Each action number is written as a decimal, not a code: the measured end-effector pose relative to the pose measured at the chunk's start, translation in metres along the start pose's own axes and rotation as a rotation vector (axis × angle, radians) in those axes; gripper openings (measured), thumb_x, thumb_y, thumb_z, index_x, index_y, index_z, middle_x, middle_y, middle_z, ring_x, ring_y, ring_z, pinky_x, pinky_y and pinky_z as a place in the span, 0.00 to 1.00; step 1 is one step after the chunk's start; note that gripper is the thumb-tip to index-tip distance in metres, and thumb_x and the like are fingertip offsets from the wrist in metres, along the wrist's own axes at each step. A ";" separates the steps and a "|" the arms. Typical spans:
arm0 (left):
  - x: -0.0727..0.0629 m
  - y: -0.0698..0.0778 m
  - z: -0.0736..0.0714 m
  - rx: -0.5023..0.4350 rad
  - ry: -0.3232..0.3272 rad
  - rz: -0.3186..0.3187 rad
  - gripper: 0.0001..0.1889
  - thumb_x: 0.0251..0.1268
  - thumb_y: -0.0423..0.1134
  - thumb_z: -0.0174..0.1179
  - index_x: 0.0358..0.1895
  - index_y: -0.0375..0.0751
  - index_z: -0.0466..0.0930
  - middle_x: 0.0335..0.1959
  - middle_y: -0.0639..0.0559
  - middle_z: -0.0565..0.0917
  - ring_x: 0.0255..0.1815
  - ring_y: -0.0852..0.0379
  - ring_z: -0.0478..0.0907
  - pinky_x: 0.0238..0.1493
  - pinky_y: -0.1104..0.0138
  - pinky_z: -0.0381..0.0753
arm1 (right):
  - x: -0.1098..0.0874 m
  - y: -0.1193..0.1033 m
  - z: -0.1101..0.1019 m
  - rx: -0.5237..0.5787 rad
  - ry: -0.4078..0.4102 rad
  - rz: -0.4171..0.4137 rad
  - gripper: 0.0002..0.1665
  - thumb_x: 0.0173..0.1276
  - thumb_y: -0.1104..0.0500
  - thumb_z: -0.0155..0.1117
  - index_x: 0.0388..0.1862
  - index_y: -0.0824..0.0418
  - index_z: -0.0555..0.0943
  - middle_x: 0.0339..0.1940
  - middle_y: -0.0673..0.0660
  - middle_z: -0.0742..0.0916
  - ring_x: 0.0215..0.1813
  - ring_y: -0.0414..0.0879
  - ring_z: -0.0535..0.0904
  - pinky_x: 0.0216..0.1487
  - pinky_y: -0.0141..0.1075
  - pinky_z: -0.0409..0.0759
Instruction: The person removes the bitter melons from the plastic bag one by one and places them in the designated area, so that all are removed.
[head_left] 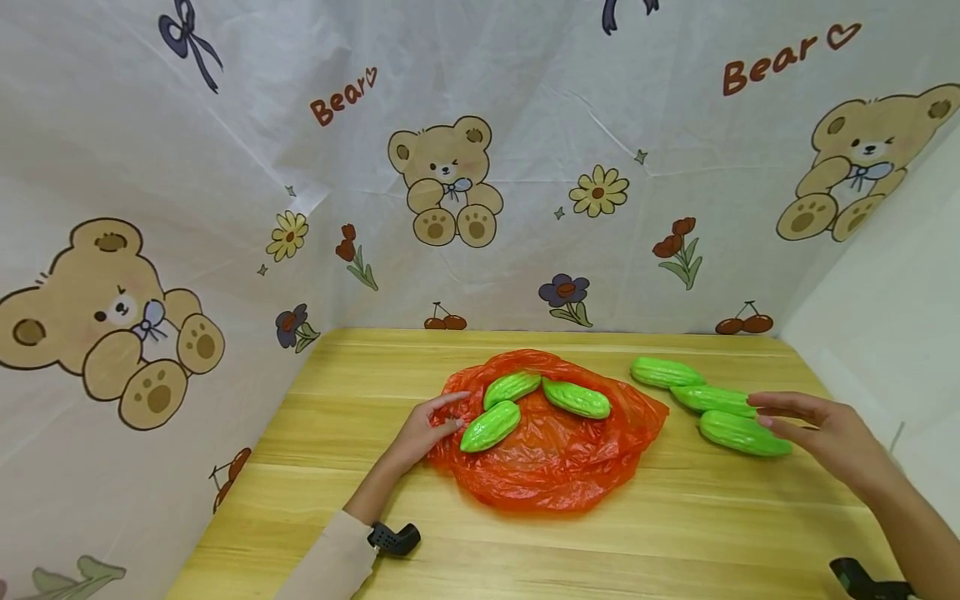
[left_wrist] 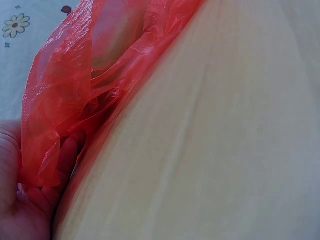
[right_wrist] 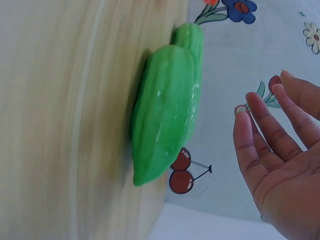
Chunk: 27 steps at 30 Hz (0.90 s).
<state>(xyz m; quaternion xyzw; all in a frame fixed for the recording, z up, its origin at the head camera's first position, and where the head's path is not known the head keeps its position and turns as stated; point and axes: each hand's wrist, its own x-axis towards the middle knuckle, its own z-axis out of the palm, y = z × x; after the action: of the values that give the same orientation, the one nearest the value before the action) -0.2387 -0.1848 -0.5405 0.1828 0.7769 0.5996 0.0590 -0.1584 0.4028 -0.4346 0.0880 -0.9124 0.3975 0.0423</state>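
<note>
1. Glossy green, ridged, spindle-shaped gourds [head_left: 491, 427]: three lie within the outline of a crinkled, translucent red plastic bag [head_left: 555, 475] mid-table. At its left side is the left hand [head_left: 422, 433], thumb and forefinger apart; whether its other fingers grip the film, I can't tell.
2. Three more gourds [head_left: 745, 434] lie clustered towards the table's back right corner, their long axes slanting from back left to front right.
3. Nearer to that cluster is the right hand [head_left: 838, 435], by the table's right edge, fingers loosely extended, holding nothing; the nearest gourd points its right end towards it.
</note>
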 end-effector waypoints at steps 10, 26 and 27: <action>0.001 0.000 0.001 -0.011 0.007 -0.003 0.24 0.70 0.35 0.65 0.68 0.49 0.78 0.70 0.50 0.74 0.76 0.48 0.63 0.71 0.48 0.65 | 0.004 -0.033 0.016 0.022 -0.020 -0.086 0.21 0.74 0.57 0.65 0.63 0.60 0.82 0.58 0.38 0.84 0.56 0.21 0.73 0.45 0.20 0.76; 0.001 -0.003 0.000 -0.014 -0.005 0.002 0.23 0.70 0.39 0.65 0.68 0.54 0.78 0.70 0.52 0.75 0.75 0.50 0.64 0.69 0.50 0.68 | 0.012 -0.074 0.062 0.190 -0.100 -0.125 0.19 0.75 0.59 0.64 0.61 0.62 0.83 0.56 0.53 0.88 0.53 0.34 0.83 0.46 0.30 0.83; 0.001 -0.002 0.000 -0.016 -0.006 0.002 0.23 0.70 0.40 0.66 0.68 0.54 0.79 0.70 0.53 0.75 0.75 0.50 0.64 0.69 0.50 0.68 | 0.013 -0.076 0.065 0.203 -0.106 -0.128 0.19 0.75 0.59 0.64 0.61 0.63 0.82 0.56 0.54 0.88 0.53 0.35 0.83 0.46 0.31 0.83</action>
<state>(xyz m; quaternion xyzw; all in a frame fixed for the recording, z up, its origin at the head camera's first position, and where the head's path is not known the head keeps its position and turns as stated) -0.2405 -0.1849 -0.5426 0.1850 0.7716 0.6055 0.0622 -0.1570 0.3024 -0.4226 0.1709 -0.8610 0.4790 0.0102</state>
